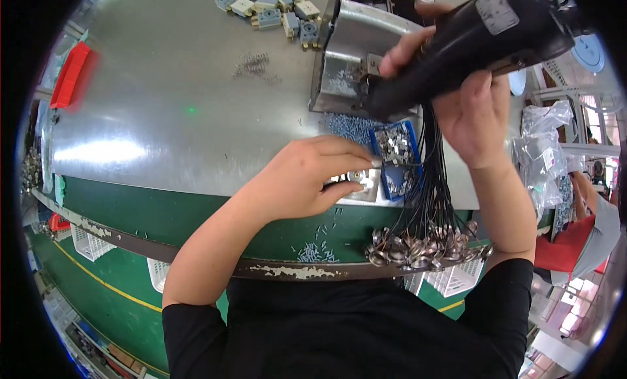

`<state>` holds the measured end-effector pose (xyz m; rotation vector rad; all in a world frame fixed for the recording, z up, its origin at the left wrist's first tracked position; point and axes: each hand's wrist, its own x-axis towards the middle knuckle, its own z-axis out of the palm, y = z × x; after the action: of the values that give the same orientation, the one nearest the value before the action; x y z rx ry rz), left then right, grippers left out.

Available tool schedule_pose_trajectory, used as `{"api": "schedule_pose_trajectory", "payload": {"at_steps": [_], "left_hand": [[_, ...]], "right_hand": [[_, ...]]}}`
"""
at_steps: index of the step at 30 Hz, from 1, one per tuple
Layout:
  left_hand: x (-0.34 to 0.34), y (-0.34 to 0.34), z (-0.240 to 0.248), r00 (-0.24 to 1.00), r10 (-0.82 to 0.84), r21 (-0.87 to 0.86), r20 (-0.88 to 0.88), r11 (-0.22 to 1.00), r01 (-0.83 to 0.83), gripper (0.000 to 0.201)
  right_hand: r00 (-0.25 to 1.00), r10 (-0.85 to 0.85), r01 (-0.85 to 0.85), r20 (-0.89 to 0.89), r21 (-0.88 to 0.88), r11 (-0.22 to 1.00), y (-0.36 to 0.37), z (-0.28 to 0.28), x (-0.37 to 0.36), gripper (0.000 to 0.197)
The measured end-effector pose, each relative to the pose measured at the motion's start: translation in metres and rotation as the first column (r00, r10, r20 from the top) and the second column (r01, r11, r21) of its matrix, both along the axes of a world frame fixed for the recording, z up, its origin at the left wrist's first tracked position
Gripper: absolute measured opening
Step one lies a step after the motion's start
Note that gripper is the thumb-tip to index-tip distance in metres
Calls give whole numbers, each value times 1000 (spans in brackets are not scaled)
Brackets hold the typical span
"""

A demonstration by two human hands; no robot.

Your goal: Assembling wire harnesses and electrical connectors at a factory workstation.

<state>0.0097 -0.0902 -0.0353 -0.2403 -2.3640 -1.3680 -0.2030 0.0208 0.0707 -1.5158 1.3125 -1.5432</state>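
Note:
My right hand (473, 118) is wrapped round a thick black electric screwdriver (457, 49), which is tilted with its narrower end down to the left by a metal box-like stand (353, 39). The tool's bit is not visible. At the table's front part, my left hand (307, 173) has thumb and forefinger curled round a small silvery part on a shiny metal block (370, 191); my fingers partly cover it. A thin black wire runs from the forefinger's tip toward a bundle of black wires (431, 183). A blue tray (418, 147) of small metal pieces lies just right of the block.
Silvery screws (349, 126) lie behind the tray, more small screws (315, 252) on the green edge. Round metal wire ends (418, 248) bunch at the front. Springs (251, 64), grey-and-cream plug-like parts (274, 10) and a red bin (70, 75) sit farther off. Another person (578, 242) is at right.

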Motion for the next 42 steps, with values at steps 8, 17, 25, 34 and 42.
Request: {"api": "schedule_pose_trajectory", "payload": {"at_steps": [8, 17, 25, 34, 42], "left_hand": [[-1, 1, 0, 1000, -13, -18, -17, 1000, 13, 34], [-2, -1, -1, 1000, -14, -8, -7, 1000, 14, 35], [-2, -1, -3, 1000, -13, -14, -20, 1000, 13, 34], [-1, -2, -2, 1000, -10, -14, -15, 1000, 9, 35], [-1, -2, 0, 1000, -20, -9, -8, 1000, 20, 36]], "right_hand": [[931, -44, 94, 363, -123, 988, -30, 19, 21, 115], [516, -731, 796, 447, 66, 602, -61, 51, 65, 92], [464, -759, 816, 457, 112, 567, -65, 45, 72, 95], [636, -554, 633, 538, 47, 772, -52, 27, 46, 103], [920, -315, 349, 235, -122, 929, -39, 8, 5, 116]]}}
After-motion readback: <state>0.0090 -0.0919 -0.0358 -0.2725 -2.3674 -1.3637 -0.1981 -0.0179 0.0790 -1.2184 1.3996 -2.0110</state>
